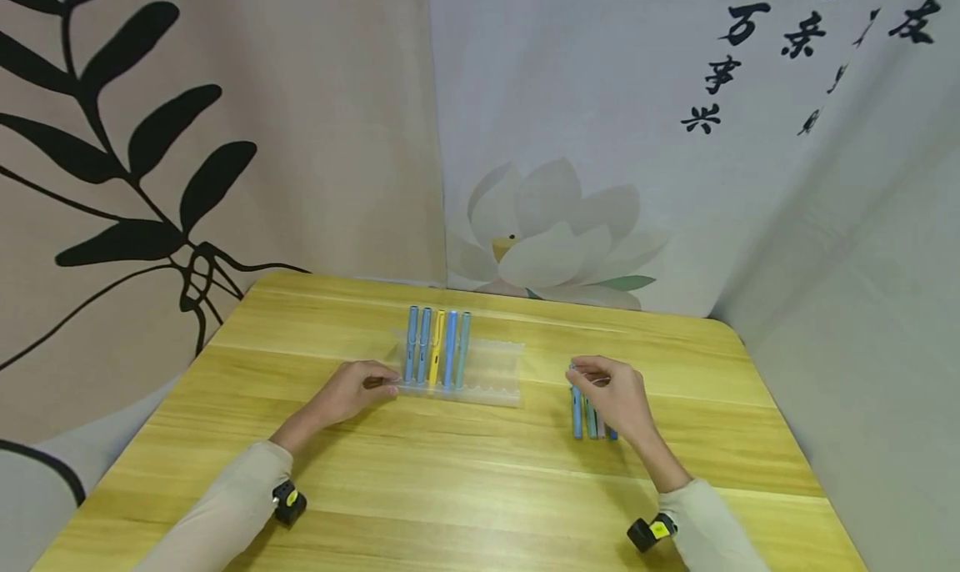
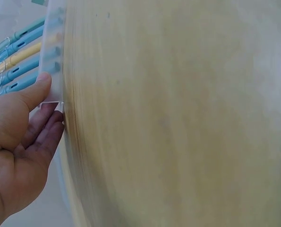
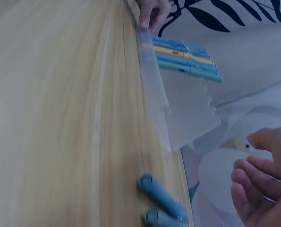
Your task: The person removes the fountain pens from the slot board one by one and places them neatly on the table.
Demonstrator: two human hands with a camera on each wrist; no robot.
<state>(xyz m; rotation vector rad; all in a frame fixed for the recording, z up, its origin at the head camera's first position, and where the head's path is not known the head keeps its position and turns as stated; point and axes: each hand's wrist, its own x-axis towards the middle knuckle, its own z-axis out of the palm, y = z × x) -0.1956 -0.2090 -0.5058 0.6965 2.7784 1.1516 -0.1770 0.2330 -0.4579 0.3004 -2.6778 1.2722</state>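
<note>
A clear plastic pen rack [image 1: 495,370] stands on the table, with several capped pens side by side in its left part: blue ones, a yellow pen [image 1: 437,348] and a teal pen [image 1: 463,351]. My left hand [image 1: 352,393] pinches the rack's left end, thumb [image 2: 42,87] on its front lip and fingers behind. To the right, my right hand [image 1: 613,393] hovers over a group of loose pens [image 1: 577,413], partly hiding them. In the right wrist view its thumb and loosely bent fingers stand apart with nothing seen between them, and two loose pens [image 3: 160,195] lie below.
The wooden table [image 1: 420,489] extends toward me. Behind its back edge hangs a curtain [image 1: 345,122] with printed leaves, a lotus and writing. A small black camera [image 1: 288,503] is strapped to each wrist.
</note>
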